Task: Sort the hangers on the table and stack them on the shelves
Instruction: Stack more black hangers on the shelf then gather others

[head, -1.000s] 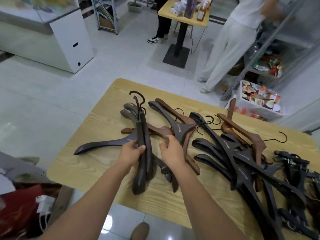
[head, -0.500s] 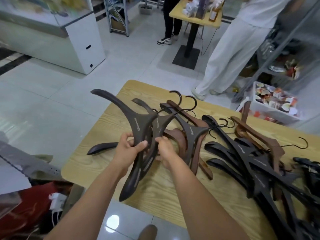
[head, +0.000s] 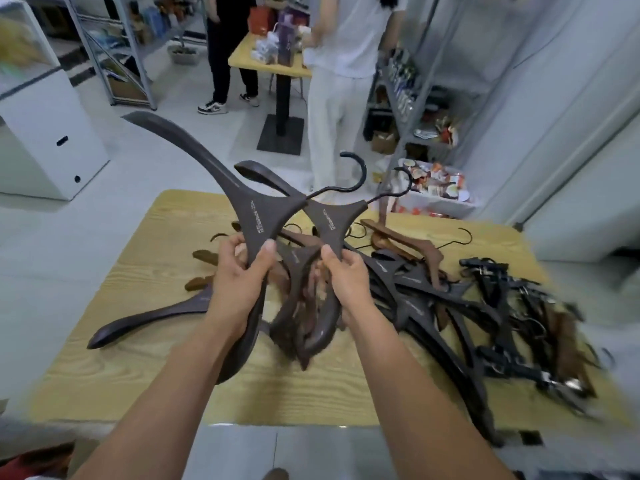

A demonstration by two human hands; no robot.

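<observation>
Left hand (head: 242, 282) grips dark hanger (head: 258, 216) at neck; right hand (head: 346, 282) grips second hanger (head: 330, 218), possibly more below, blurred. Both held above worktop (head: 156, 368), hooks toward 1 o'clock. Unsorted pile (head: 433, 306) at 3 o'clock, right hand nearer. Shelves (head: 415, 98) at 1 o'clock.

The left hand (head: 239, 275) and right hand (head: 348, 277) are bare, and so are both arms (head: 162, 393). A brown shoe tip (head: 276, 474) shows by the table's (head: 138, 375) near edge.
</observation>
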